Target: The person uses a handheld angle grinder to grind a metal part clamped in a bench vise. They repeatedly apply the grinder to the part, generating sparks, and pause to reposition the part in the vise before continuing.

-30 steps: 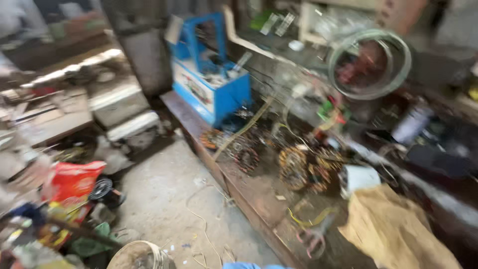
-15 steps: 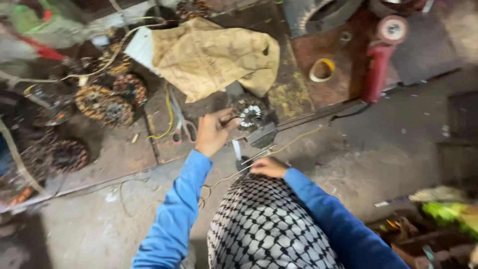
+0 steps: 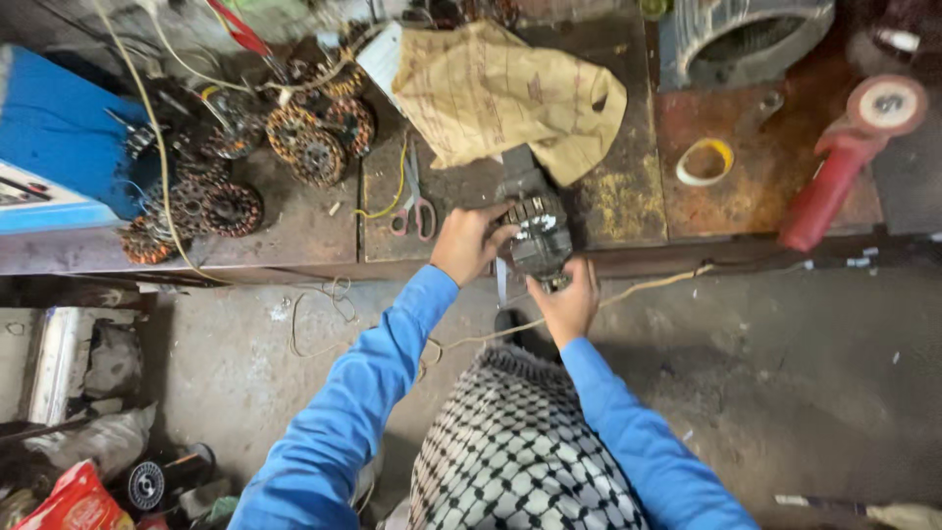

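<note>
A small grey electric motor with a wound stator (image 3: 535, 231) sits at the front edge of a worn workbench (image 3: 628, 211). My left hand (image 3: 468, 243) grips its left side. My right hand (image 3: 564, 302) holds it from below at the bench edge. Both sleeves are blue, and a black-and-white checked scarf (image 3: 520, 451) hangs below my chin. A tan cloth sack (image 3: 500, 93) lies just behind the motor. Red-handled scissors (image 3: 414, 206) lie left of my left hand.
Several copper-wound stators (image 3: 294, 142) are heaped at the bench's left beside a blue machine (image 3: 59, 157). A red angle grinder (image 3: 844, 162), a tape roll (image 3: 705, 162) and a big motor housing (image 3: 746, 34) stand at right. A cord (image 3: 648, 287) trails off the bench over the concrete floor.
The view has swung from the cluttered shop down onto the bench edge. Both hands have closed around the motor, which now sits nearer the bench front than half a second ago.
</note>
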`<state>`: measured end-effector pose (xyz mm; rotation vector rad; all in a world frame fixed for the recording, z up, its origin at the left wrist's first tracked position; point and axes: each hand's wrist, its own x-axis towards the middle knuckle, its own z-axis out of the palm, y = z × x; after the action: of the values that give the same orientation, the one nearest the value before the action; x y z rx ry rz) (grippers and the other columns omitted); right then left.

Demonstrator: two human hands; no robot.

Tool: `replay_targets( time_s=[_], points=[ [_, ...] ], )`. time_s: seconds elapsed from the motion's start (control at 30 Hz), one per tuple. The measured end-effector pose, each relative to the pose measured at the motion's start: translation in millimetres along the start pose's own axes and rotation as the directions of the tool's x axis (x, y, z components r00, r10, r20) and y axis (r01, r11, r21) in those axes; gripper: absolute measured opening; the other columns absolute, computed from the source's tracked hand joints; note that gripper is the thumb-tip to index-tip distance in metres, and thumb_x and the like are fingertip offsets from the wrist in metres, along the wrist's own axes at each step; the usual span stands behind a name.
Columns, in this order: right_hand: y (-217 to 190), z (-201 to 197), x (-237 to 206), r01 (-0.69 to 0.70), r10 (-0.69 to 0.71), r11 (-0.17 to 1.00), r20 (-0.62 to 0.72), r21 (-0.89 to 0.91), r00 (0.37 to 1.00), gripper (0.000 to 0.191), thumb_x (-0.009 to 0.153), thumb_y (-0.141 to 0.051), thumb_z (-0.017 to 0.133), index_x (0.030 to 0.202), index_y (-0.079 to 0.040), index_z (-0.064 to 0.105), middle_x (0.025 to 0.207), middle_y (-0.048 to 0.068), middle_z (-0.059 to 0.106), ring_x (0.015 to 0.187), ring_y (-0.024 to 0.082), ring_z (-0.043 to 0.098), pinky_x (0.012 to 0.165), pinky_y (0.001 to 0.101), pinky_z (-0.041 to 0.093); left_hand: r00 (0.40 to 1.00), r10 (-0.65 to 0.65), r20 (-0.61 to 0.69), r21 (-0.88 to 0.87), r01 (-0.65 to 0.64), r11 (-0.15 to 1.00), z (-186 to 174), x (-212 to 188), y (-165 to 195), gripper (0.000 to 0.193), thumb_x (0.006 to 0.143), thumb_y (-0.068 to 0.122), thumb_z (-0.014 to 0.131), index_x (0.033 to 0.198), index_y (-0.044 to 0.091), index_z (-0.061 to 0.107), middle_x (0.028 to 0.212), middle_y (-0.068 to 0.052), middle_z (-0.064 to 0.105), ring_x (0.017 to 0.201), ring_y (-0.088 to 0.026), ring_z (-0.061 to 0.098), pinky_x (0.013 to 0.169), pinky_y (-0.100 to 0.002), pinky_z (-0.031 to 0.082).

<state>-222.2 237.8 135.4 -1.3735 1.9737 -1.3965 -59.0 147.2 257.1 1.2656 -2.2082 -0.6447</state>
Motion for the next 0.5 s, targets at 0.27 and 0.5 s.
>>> replay_targets(
  time_s=[0.27,0.5],
  points=[
    [46.1,-13.2,-43.0,-0.240,0.173,0.955,0.331,0.173,0.928,0.031,0.081,-0.024,0.085,0.098,-0.006,0.067,0.086,0.006,0.075,0.079,0.015,0.072,0.074,0.0313,0.057,0.987,0.150,-0.057,0.067,-0.146,0.987,0.1,2.7,-2.6,0.030,0.088,0.020,0.074,0.115,0.006,0.076,0.091,-0.023,0.072,0.082,-0.042,0.070,0.072,-0.049,0.055],
    [14.0,54.5,-68.9,-0.354,-0.023,0.864,0.730,0.358,0.683,0.029,0.086,-0.014,0.077,0.109,0.002,0.070,0.095,0.010,0.072,0.087,0.018,0.067,0.079,0.0326,0.053,0.967,-0.138,0.214,0.466,0.023,0.885,-15.0,-16.5,-9.3,0.028,0.075,0.040,0.072,0.093,0.022,0.081,0.089,-0.009,0.078,0.086,-0.031,0.075,0.078,-0.044,0.060]
  ],
)
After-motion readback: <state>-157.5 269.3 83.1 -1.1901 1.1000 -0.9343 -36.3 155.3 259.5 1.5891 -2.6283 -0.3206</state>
